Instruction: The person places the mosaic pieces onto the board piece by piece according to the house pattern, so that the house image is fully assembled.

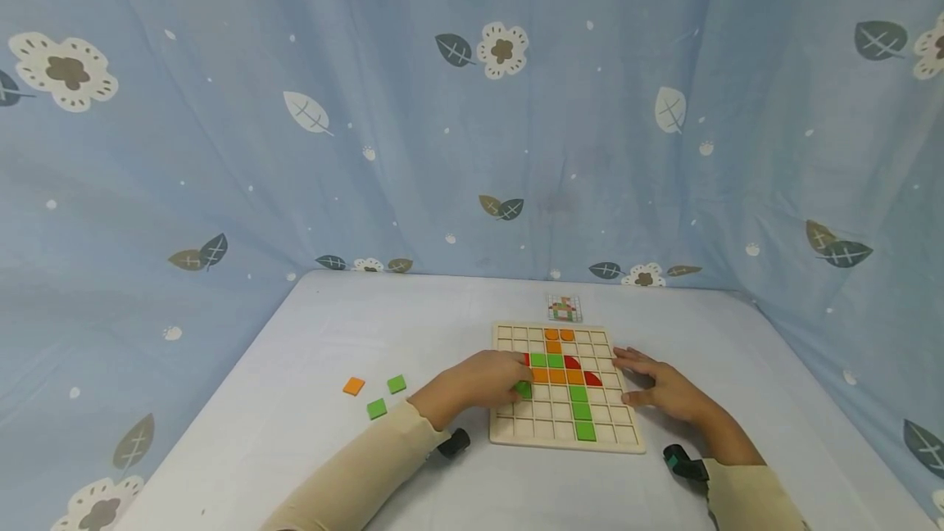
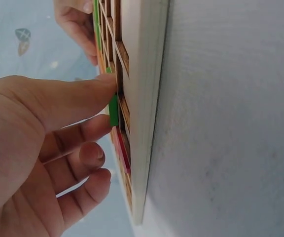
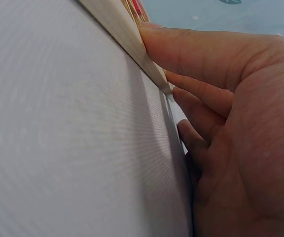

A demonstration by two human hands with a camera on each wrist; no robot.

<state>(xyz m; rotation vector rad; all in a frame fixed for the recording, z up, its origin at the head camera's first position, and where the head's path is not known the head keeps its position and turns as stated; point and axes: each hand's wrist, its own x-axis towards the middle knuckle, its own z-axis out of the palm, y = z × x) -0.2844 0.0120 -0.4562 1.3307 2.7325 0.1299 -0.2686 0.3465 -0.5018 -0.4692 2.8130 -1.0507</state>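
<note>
The wooden grid board lies flat on the table, with green and orange squares, orange round pieces and red curved pieces in its cells. My left hand reaches over the board's left side. Its thumb and index finger pinch a green square tile at a cell, next to a red piece; the other fingers are bent and hold nothing. At the board's right edge, my right hand touches the rim with its thumb and fingertips, the fingers fairly straight.
Left of the board lie an orange square and two loose green squares, one nearer and one farther. A small pattern card is behind the board. A blue patterned curtain borders the white table.
</note>
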